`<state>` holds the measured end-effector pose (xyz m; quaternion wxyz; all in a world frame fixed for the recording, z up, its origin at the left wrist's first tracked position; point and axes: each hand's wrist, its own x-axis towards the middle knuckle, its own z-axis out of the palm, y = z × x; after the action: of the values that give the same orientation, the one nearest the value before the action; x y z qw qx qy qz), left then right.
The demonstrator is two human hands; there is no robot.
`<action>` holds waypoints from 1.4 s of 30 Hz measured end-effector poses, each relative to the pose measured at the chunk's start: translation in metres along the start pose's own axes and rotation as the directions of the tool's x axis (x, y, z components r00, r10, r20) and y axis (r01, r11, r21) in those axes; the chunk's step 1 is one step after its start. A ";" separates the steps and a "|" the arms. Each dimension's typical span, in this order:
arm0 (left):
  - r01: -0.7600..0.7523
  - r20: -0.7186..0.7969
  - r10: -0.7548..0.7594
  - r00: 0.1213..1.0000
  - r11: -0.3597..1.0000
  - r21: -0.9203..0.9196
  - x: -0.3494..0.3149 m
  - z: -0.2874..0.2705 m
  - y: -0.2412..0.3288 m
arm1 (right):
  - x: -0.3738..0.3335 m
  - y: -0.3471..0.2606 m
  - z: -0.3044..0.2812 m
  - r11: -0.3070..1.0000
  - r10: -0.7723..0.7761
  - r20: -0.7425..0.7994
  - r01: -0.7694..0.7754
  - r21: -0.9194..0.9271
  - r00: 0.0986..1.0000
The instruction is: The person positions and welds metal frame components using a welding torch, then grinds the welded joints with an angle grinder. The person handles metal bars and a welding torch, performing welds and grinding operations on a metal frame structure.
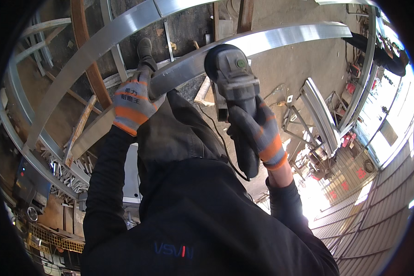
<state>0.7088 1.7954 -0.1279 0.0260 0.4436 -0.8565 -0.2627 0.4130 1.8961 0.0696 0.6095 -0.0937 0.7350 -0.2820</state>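
Note:
My right hand (262, 133), in a grey and orange work glove, is wrapped round the body of an angle grinder (237, 85). The grinder's round head lies over a curved, shiny metal bar (285, 40) that sweeps across in front of me; I cannot tell whether the disc touches it. A dark cord hangs by the grinder's lower end. My left hand (135, 101), in the same kind of glove, is closed on the bar to the left of the grinder. Its fingertips are partly hidden.
Another curved metal bar (96, 46) arcs across the left. Rusty beams (91, 69) cross beneath. Many small metal offcuts (73, 170) lie at lower left. Stacked pale profiles (322, 115) stand to the right. Another person in dark clothes (384, 57) is at the far right.

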 end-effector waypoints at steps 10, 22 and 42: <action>0.008 0.005 -0.008 1.000 1.000 0.021 -0.001 0.004 -0.003 | 0.002 -0.004 -0.001 0.999 0.024 -0.028 -0.025 -0.039 0.999; 0.029 0.052 -0.029 0.998 1.000 -0.009 -0.001 0.000 -0.001 | -0.002 -0.009 0.004 0.998 -0.003 0.011 0.004 -0.061 1.000; 0.100 0.095 -0.100 0.990 0.995 0.002 0.007 -0.015 0.009 | -0.010 0.004 -0.008 0.999 0.041 0.013 -0.041 0.023 0.999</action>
<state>0.7026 1.7875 -0.1118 -0.0274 0.4731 -0.8330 -0.2855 0.4083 1.9066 0.0769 0.6207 -0.0730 0.7297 -0.2775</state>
